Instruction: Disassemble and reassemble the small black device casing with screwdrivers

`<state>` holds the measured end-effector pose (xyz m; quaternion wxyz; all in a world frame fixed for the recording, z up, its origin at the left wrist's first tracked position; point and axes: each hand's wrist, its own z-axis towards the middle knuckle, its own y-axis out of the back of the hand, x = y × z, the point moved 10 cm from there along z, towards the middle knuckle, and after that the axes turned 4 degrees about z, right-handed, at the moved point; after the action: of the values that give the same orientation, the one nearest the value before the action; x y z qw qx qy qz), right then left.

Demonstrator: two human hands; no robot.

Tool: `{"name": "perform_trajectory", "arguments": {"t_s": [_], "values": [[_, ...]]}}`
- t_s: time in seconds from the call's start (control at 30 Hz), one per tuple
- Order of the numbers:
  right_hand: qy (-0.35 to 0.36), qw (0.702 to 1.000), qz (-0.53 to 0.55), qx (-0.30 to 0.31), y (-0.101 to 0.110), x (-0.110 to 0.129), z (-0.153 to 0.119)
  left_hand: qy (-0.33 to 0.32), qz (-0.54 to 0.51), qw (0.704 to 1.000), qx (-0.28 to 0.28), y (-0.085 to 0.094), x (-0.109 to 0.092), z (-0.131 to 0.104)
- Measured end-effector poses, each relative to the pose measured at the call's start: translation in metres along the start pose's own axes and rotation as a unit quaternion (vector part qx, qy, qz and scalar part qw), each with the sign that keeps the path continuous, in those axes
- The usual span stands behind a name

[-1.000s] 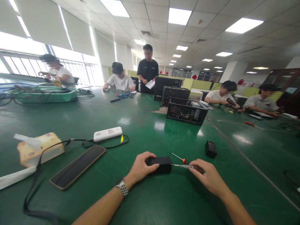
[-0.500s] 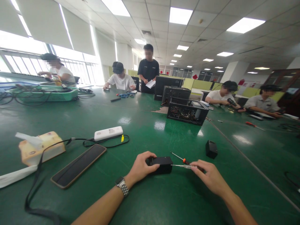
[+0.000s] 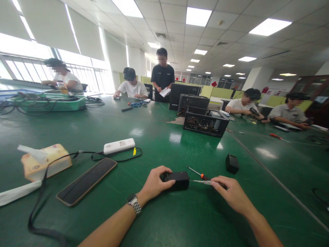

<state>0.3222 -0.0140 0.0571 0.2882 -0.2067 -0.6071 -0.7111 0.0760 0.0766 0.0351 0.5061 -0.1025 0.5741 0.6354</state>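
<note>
A black box-shaped device (image 3: 181, 180) lies on the green table, gripped at its left end between the thumb and fingers of my left hand (image 3: 157, 181). My right hand (image 3: 230, 192) pinches a clear-handled screwdriver (image 3: 204, 182), whose thin shaft points left at the right end of the device. Whether the tip touches it is too small to tell. Just behind that tool lies a second screwdriver (image 3: 196, 172) with an orange and black handle. Farther right stands a smaller black block (image 3: 232, 163).
To the left are a phone (image 3: 86, 181), a white power bank (image 3: 119, 146) with a black cable, and a tissue pack (image 3: 48, 163). A green basket (image 3: 51, 104) of cables sits farther back. An open computer case (image 3: 205, 122) stands beyond my hands. Several people are around the table.
The clear-handled screwdriver and my right hand have shifted very slightly to the right. My left hand and the black device have stayed in place.
</note>
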Motion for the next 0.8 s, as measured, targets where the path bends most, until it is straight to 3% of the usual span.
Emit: {"name": "perform_trajectory", "arguments": {"t_s": [0.3, 0.5, 0.8], "values": [[0.02, 0.998, -0.05, -0.011, 0.003, 0.007, -0.001, -0.009, -0.006, 1.0, 0.008, -0.001, -0.002, -0.001], [0.024, 0.991, -0.117, -0.057, 0.006, 0.015, -0.006, -0.007, -0.007, 1.0, 0.008, -0.001, -0.002, -0.001], [0.032, 0.988, -0.13, -0.074, -0.009, 0.025, -0.011, -0.001, -0.002, 1.0, 0.001, 0.0, -0.001, -0.001]]}}
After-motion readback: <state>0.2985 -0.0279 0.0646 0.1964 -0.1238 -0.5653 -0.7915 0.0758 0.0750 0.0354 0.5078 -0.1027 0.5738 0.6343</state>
